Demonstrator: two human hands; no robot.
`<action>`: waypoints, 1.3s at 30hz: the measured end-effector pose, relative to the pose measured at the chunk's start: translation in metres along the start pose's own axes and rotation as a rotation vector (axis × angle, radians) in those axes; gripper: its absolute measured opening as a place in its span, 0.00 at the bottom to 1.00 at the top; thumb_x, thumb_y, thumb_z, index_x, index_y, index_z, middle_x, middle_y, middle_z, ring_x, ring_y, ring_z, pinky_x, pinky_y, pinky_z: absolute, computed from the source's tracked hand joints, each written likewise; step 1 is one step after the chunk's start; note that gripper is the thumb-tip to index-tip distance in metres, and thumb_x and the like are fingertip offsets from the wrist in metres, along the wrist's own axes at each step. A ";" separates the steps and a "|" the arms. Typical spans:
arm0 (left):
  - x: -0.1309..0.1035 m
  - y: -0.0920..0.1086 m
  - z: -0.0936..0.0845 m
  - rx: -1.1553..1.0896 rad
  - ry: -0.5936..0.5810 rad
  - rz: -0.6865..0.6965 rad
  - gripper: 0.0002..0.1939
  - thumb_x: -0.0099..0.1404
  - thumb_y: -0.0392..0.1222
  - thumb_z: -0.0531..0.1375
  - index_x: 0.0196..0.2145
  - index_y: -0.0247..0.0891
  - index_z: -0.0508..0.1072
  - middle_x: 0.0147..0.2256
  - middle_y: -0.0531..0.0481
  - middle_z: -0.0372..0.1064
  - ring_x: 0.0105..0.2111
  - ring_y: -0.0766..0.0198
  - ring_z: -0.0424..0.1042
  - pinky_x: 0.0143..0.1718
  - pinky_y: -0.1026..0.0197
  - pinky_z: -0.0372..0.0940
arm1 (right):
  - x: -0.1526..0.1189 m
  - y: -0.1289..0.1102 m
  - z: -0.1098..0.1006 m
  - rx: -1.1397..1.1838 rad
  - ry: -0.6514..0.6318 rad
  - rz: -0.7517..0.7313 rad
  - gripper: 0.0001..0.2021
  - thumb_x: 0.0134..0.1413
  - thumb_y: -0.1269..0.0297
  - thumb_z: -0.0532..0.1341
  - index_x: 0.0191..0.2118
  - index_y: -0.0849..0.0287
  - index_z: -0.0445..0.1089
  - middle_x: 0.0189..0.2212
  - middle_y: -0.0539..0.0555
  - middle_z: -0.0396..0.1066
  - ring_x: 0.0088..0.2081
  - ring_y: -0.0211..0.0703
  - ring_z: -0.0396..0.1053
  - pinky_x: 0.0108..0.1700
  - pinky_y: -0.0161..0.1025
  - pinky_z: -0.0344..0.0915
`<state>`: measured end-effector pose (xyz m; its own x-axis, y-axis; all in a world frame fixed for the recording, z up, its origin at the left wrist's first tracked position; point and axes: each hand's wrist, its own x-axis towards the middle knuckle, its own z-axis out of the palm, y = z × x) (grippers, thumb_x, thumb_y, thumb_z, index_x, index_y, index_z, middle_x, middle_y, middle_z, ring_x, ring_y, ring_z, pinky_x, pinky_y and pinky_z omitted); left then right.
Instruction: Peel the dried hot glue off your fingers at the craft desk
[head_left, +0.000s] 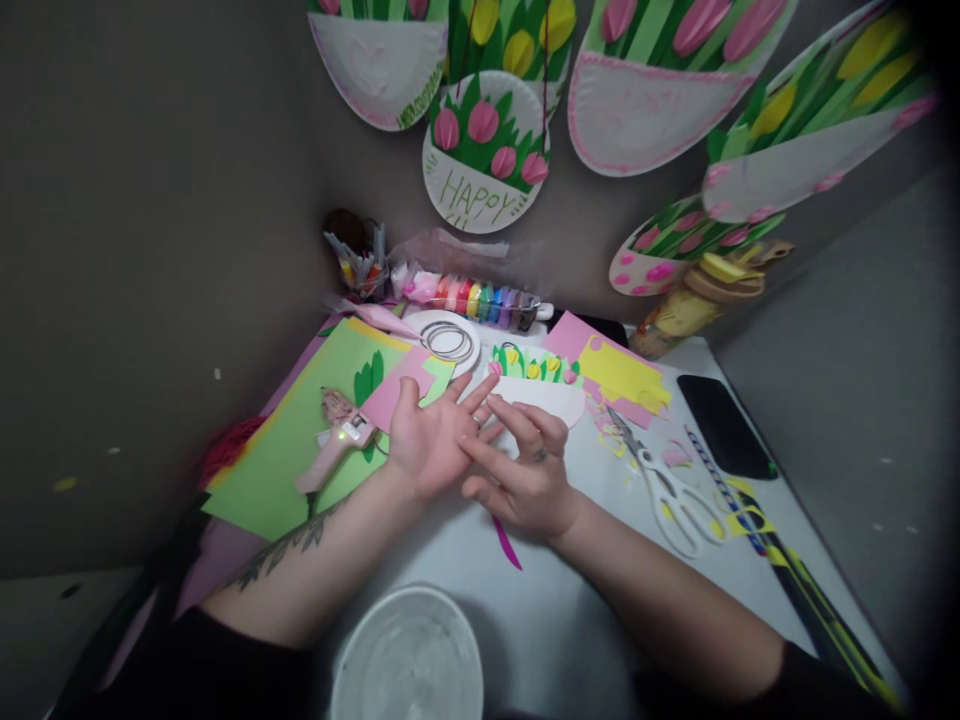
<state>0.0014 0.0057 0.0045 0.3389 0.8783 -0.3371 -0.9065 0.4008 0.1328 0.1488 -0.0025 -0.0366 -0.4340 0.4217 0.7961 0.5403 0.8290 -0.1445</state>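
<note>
My left hand (435, 440) is palm up over the middle of the table, its fingers spread and nothing resting on the palm. My right hand (529, 470) is beside it, fingers apart and slightly bent, with fingertips at the left hand's fingers; nothing shows in it. Just behind the hands lies a white half-plate (544, 398) with small paper tulips along its top. A magenta paper strip (507, 545) lies below the hands. Left of my left hand, a pink glue gun (337, 445) rests on green paper (262, 480).
A white bowl (409, 655) stands at the near edge. White scissors (671, 495), paper scraps, a black phone (724, 425) and a cutter (825, 620) lie to the right. Behind are a bag of colored clay (476, 300), a cup (686, 305) and hanging plate crafts (487, 205).
</note>
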 end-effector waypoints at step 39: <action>0.002 0.003 -0.002 0.057 -0.042 0.011 0.41 0.63 0.71 0.39 0.58 0.37 0.62 0.60 0.34 0.61 0.53 0.45 0.68 0.46 0.43 0.68 | -0.002 0.004 0.007 0.103 -0.031 0.021 0.24 0.58 0.40 0.54 0.53 0.47 0.72 0.63 0.54 0.55 0.57 0.55 0.55 0.57 0.54 0.60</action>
<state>-0.0011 0.0082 0.0021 0.3401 0.8926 -0.2959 -0.8949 0.4039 0.1897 0.1469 0.0029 -0.0432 -0.4466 0.4488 0.7740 0.4727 0.8529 -0.2217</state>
